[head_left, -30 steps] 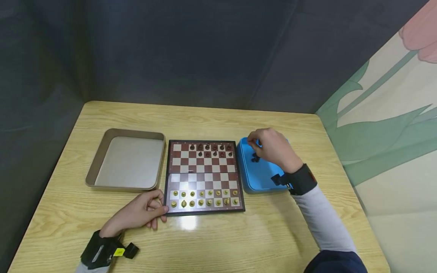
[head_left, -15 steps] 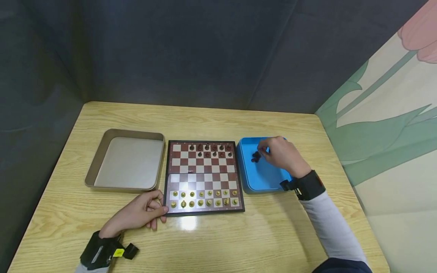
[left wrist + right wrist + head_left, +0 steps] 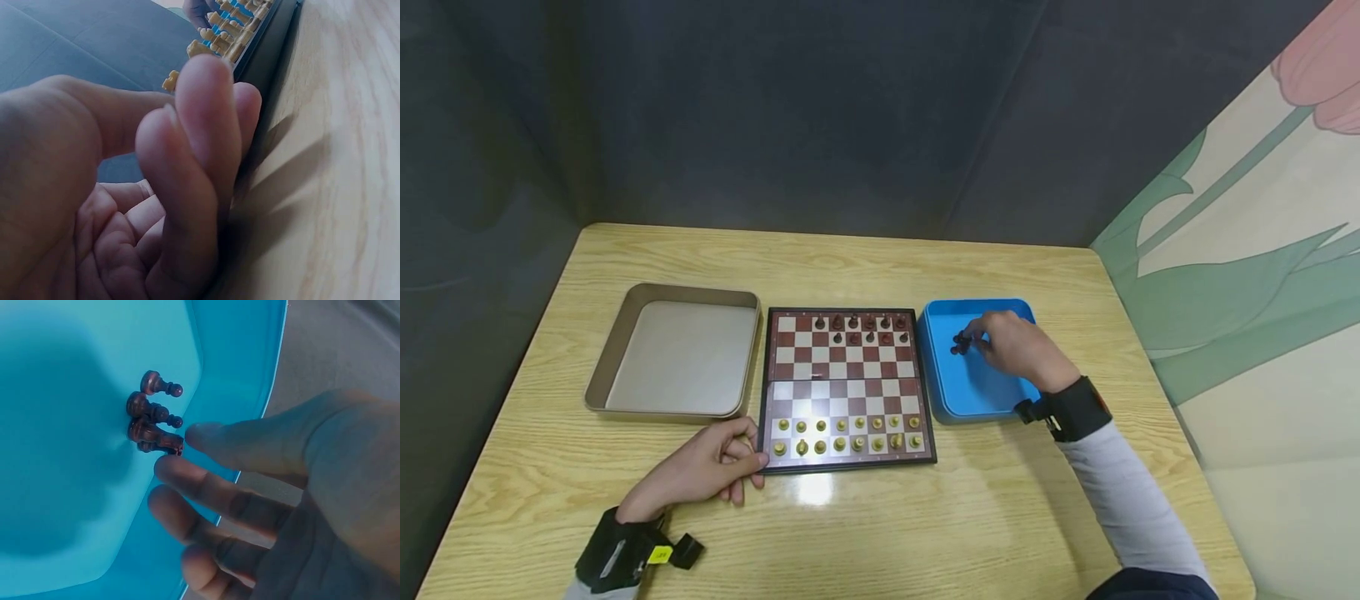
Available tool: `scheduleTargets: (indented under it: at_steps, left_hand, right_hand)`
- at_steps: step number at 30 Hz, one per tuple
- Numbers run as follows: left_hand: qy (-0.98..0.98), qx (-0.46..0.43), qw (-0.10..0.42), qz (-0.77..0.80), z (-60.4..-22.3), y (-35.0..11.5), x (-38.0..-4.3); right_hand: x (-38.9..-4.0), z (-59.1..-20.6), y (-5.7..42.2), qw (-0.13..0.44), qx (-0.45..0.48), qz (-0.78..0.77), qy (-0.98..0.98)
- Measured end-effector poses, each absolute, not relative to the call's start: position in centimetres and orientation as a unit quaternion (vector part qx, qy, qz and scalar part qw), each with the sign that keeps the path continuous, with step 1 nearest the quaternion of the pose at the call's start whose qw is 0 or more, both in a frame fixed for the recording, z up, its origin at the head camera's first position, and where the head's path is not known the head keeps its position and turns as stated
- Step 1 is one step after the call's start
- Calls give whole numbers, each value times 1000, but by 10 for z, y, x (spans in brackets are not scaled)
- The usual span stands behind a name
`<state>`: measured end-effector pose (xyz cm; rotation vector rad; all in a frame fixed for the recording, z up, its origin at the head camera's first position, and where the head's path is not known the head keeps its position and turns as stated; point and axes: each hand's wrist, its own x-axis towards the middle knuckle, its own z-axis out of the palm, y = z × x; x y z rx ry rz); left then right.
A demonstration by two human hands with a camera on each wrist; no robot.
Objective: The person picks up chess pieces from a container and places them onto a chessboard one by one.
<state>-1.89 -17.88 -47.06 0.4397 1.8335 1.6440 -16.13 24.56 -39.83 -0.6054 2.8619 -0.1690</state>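
Observation:
My left hand [image 3: 715, 467] holds the near-left corner of the chessboard [image 3: 820, 400], thumb on top of the frame and the other fingers curled beside its edge. In the left wrist view the fingertips [image 3: 206, 81] are close to the board's side. My right hand [image 3: 1018, 346] reaches into the blue tray [image 3: 977, 396], where a small cluster of dark chess pieces [image 3: 153, 415] lies. Its thumb and index finger stand apart beside the dark knight-like piece [image 3: 156, 434]; nothing appears gripped between them.
Gold chess pieces [image 3: 840, 444] fill the board's two near rows. Dark pieces [image 3: 869, 322] stand in the two far rows, with bare squares at their left ends. A beige metal tray [image 3: 681, 358] lies left of the board. A dark curtain [image 3: 820, 125] hangs behind the table.
My right hand has moved toward the near right within the blue tray, then lowered beside the dark pieces, its fingertips reaching them. The left hand stays at the board's corner.

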Motion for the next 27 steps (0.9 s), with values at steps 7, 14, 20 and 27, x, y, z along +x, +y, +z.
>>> scheduleTargets:
  at_steps: [7, 14, 20, 27]
  left_hand:
    - [698, 163, 317, 622, -470, -179, -18]
    - [700, 159, 318, 620, -469, -178, -18]
    - [701, 157, 317, 619, -470, -178, -18]
    - [704, 155, 316, 617, -471, -178, -18]
  right_hand:
    - [-163, -399, 245, 135, -204, -79, 966]
    - [-165, -400, 245, 128, -228, -80, 962]
    - [-169, -402, 244, 121, -220, -69, 965]
    - [-175, -404, 242, 123, -225, -44, 966]
